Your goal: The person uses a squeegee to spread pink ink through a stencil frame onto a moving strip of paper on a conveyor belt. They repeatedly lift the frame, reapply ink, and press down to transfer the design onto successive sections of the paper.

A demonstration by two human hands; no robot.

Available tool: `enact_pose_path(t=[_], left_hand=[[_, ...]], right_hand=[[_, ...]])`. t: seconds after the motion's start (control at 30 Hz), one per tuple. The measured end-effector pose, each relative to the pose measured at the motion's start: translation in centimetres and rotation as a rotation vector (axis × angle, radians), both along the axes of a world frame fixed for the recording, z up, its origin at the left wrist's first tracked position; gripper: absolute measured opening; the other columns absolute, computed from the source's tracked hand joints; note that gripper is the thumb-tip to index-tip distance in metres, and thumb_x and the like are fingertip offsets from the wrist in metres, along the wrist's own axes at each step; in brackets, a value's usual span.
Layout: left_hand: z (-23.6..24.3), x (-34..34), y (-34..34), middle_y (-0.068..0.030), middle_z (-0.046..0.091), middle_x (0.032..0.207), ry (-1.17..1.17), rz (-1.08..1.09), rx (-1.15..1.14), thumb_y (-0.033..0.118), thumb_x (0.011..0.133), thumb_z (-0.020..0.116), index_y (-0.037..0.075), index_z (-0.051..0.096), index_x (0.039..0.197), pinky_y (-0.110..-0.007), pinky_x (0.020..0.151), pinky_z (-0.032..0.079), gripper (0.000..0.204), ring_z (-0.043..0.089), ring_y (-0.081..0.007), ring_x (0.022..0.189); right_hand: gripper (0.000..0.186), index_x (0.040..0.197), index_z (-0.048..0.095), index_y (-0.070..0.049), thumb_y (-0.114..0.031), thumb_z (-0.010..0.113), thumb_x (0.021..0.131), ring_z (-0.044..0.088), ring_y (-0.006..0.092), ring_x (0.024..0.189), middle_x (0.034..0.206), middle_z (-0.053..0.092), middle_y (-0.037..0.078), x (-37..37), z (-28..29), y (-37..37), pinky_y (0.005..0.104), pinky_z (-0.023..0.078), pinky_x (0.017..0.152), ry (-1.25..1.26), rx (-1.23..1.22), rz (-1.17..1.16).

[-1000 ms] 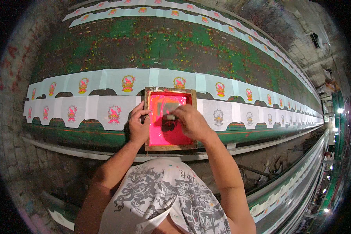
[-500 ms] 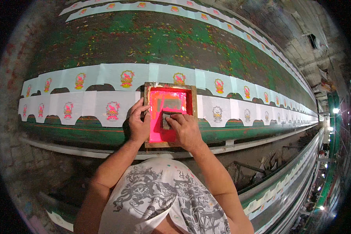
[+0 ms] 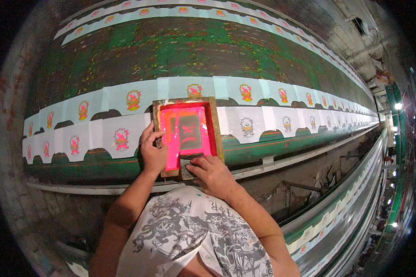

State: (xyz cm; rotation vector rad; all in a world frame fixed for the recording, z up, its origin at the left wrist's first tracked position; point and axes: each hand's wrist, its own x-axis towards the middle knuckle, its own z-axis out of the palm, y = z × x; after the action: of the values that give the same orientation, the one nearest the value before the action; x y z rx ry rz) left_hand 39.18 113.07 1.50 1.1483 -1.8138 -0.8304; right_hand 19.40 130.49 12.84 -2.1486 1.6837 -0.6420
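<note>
A wooden-framed printing screen [image 3: 219, 134] lies over the near row of white cloth pieces. Bright pink ink [image 3: 172, 157] coats its inner edges, with an orange patch near the top; a grey-green mesh window [image 3: 190, 131] shows in the middle. My left hand [image 3: 153, 152] grips the frame's left side, fingers bent over the edge. In my right hand [image 3: 213, 174] a small dark squeegee [image 3: 186, 168] is pinched at the screen's near end. White pieces [image 3: 97, 131] left of the frame carry pink-and-grey emblems; those to its right [image 3: 263, 123] bear grey outlines only.
Behind lies a row of pale blue-white pieces [image 3: 145, 87] with pink and yellow emblems. The long green table [image 3: 254, 150] has a pale rail [image 3: 249, 171] along its near edge. Ink-spotted green and brown surface [image 3: 180, 46] stretches beyond. Another table [image 3: 328, 221] stands at lower right.
My right hand has drawn the squeegee from mid-screen to the near end, uncovering more of the mesh window. The view has shifted, so the screen appears further left and slightly turned.
</note>
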Motion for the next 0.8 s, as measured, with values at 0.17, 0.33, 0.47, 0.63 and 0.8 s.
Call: enact_pose_path(t=[0.17, 0.33, 0.47, 0.63, 0.8], left_hand=[[1.4, -1.0, 0.5, -0.0265, 0.063, 0.161, 0.079, 0.003, 0.047, -0.004, 0.085, 0.085, 0.004, 0.08, 0.108, -0.047, 0.125, 0.049, 0.025, 0.061, -0.0392, 0.152], [2.6, -6.4, 2.8, -0.0267, 0.06, 0.164, 0.09, -0.027, -0.03, -0.006, 0.087, 0.083, 0.004, 0.078, 0.106, -0.047, 0.126, 0.047, 0.022, 0.059, -0.0392, 0.154], [1.8, -13.2, 5.9, -0.0273, 0.057, 0.166, 0.155, -0.058, 0.034, -0.009, 0.086, 0.079, 0.005, 0.079, 0.107, -0.05, 0.129, 0.043, 0.025, 0.054, -0.0411, 0.157], [0.4, -19.9, 8.4, -0.0266, 0.057, 0.166, 0.165, -0.048, 0.088, -0.009, 0.084, 0.076, 0.006, 0.08, 0.107, -0.049, 0.131, 0.04, 0.028, 0.052, -0.0389, 0.158], [-0.6, -22.4, 9.5, -0.0286, 0.06, 0.165, 0.179, -0.009, 0.134, -0.005, 0.087, 0.08, 0.005, 0.081, 0.109, -0.048, 0.128, 0.044, 0.024, 0.057, -0.0389, 0.155]], right_hand=[[0.044, 0.131, 0.077, -0.003, -0.018, 0.089, 0.09, 0.07, 0.0424, 0.124, 0.133, 0.074, 0.02, -3.5, -1.2, 2.9, 0.0526, 0.056, 0.108, -0.255, -0.175, -0.263], [0.039, 0.133, 0.077, -0.002, -0.01, 0.086, 0.095, 0.071, 0.0414, 0.127, 0.139, 0.074, 0.023, -9.0, -4.0, 7.1, 0.0485, 0.056, 0.109, -0.518, -0.174, -0.595], [0.038, 0.134, 0.077, -0.002, -0.008, 0.084, 0.096, 0.07, 0.0405, 0.13, 0.139, 0.075, 0.021, -14.7, -5.0, 10.4, 0.0485, 0.053, 0.114, -0.466, -0.163, -0.622], [0.039, 0.135, 0.076, -0.002, -0.003, 0.081, 0.097, 0.069, 0.0371, 0.132, 0.139, 0.075, 0.02, -21.1, -5.2, 13.2, 0.0456, 0.051, 0.116, -0.461, -0.177, -0.627], [0.04, 0.134, 0.077, -0.003, -0.003, 0.082, 0.095, 0.069, 0.0395, 0.131, 0.138, 0.075, 0.02, -25.0, -5.1, 14.6, 0.0483, 0.052, 0.116, -0.485, -0.148, -0.552]])
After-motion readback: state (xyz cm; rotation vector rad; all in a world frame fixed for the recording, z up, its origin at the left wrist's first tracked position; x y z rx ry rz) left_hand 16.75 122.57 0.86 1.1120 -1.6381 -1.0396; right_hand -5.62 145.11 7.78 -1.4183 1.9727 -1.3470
